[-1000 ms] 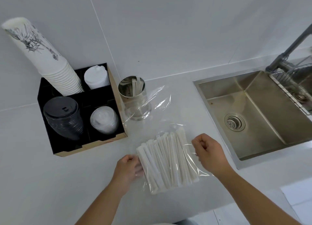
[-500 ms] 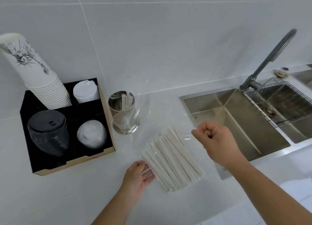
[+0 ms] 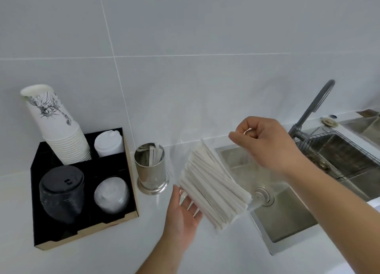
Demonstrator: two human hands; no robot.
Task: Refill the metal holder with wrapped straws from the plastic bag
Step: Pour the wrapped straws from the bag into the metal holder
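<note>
At centre frame the metal holder [image 3: 151, 168] stands upright on the white counter [image 3: 102, 259], just right of the black organizer tray [image 3: 131, 183]. Only a few wrapped straws lean inside it, so it looks mostly empty. The tray has four compartments: upper left a tilted stack of printed paper cups [image 3: 55, 125], upper right white lids [image 3: 109, 143], lower left black lids [image 3: 61, 191], lower right clear lids [image 3: 112, 194].

Right of the holder, the plastic bag [image 3: 242, 166] is held off the counter, partly over the steel sink [image 3: 287, 218] at right, whose grey faucet [image 3: 312, 107] rises behind. The bag is clear and hard to trace; its upper edge appears to run to the right hand [image 3: 265, 144], whose fingers are curled together, pinching the film. The wrapped straws [image 3: 211, 189] inside form a tight bundle of white paper sleeves, slanting from upper left to lower right. The left hand [image 3: 183, 214] is spread flat, palm up, its fingers touching the bundle's lower left side from beneath.
</note>
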